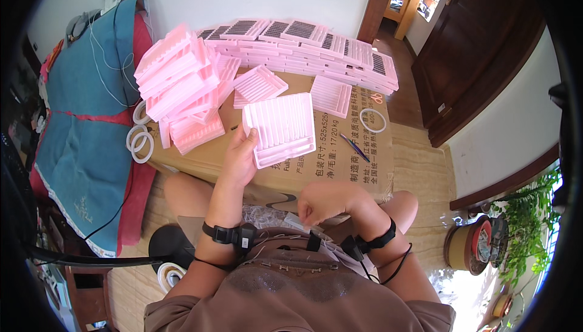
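Note:
My left hand (242,153) grips a pale pink ribbed plastic tray (280,126) by its left edge, thumb on top. The tray is tilted up over a cardboard box, and its long slots look vacant. Low over my lap, my right hand (325,203) is bent inward with its fingers curled together. Whatever those fingers hold, if anything, cannot be made out. Clear plastic wrapping (262,215) lies just beside them.
Stacked pink trays (182,83) lean at the left of the cardboard box (297,177). Behind are rows of trays with dark strips (303,31). Tweezers (355,148), a white ring (373,120), scissors (376,98) and a slotted tray (331,95) lie at right.

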Tool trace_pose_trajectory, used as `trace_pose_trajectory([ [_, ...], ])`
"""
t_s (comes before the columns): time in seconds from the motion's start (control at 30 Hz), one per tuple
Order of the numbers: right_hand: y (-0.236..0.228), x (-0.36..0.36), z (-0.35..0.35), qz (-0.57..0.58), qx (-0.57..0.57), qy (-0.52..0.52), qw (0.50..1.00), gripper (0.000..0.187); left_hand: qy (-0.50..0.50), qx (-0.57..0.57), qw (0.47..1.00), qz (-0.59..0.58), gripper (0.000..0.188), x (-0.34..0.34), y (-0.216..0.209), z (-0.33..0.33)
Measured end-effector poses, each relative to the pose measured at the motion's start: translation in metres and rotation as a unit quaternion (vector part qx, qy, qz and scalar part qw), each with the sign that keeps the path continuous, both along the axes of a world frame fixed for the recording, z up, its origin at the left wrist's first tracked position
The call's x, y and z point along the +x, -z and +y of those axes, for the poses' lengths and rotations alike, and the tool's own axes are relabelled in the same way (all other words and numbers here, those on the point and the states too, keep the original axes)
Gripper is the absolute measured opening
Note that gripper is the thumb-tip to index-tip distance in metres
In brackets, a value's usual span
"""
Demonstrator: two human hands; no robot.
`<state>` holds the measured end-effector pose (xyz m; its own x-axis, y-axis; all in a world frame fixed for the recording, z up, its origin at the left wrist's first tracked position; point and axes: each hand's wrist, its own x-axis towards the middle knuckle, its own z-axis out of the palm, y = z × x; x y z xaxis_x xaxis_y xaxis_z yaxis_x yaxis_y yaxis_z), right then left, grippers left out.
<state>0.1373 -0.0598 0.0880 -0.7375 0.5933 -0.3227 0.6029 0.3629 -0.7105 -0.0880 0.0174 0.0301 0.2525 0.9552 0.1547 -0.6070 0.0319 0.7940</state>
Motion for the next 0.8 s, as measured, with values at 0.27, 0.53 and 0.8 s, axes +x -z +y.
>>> trace_pose_trajectory([
  [0.27, -0.016, -0.001, 0.029, 0.113, 0.195, 0.435, 0.872, 0.027, 0.020, 0.044, 0.999, 0.015, 0.049, -0.001, -0.004, -0.005],
  [0.53, 0.005, -0.017, 0.037, 0.162, 0.247, 0.409, 0.863, 0.018, 0.039, 0.064, 0.997, 0.025, 0.049, 0.007, -0.001, -0.010],
  [0.8, -0.017, 0.007, 0.047, 0.259, 0.362, 0.426, 0.788, 0.009, 0.056, 0.044, 0.996, 0.053, 0.050, -0.001, 0.003, -0.008],
])
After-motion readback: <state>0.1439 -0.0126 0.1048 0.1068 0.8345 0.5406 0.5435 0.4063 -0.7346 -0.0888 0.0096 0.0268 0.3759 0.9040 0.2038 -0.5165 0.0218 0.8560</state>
